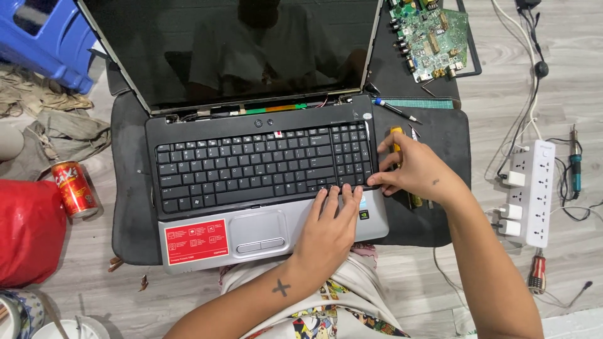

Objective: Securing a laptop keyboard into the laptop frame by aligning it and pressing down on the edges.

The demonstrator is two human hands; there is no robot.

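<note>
- Both forearms bare, no sleeves.
- Left forearm point(276, 295): 1 small dark cross tattoo near the wrist.
- Right hand point(419, 172): tiny dark mark on its back.
- Clothing over the lap point(342, 311): white with colourful cartoon print.

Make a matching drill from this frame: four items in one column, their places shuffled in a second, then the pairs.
Items:
1. red drink can
2. green circuit board
3. white power strip
4. red sticker

Places:
A. on the laptop's palm rest, left of the touchpad
B. on the floor, right of the black mat
C. on the floor, left of the black mat
D. top right, beyond the laptop screen

Pairs: 1-C, 2-D, 3-B, 4-A
</note>
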